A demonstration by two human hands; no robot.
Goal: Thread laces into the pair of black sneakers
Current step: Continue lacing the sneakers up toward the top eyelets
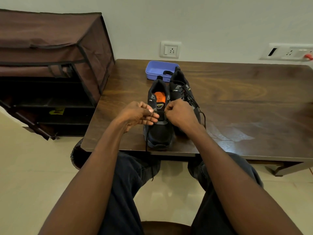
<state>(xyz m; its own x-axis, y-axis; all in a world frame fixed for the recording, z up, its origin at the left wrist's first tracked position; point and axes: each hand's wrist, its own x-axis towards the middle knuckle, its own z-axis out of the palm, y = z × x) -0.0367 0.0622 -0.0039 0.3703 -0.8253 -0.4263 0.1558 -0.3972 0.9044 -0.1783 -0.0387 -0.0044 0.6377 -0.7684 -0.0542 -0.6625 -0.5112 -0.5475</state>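
Two hands meet over the lowest eyelets of the near shoe. Left hand (138, 115): thumb and fingers pinched together on what looks like a lace end at the left eyelet row; the tip itself is too small to make out. Right hand (180, 112): curled into a fist at the right eyelet row, likely gripping the other end of the same lace, though the lace inside the fist is hidden.

Unlaced black mesh sneaker with orange insole (158, 126): upright, toe toward the person, at the table's near edge. Tongue open, upper eyelets bare. Placement close to the edge probably keeps the eyelets under the eyes and within easy reach.

Thin black lace (146, 141): one strand runs down the shoe's left side, over the table edge and hangs toward the person's lap. Judged: threading has only begun, at the bottom row.

Second black sneaker, already laced (183, 97): just beside the first on its right, touching or nearly so, loose lace ends trailing down its outer side. Half the pair looks done.

Shallow blue plastic tray (158, 69): behind the shoes, a small dark item inside.

Dark wood-grain table (237, 102) carries everything. Brown fabric shoe rack (50, 56) stands to the left, against the wall.
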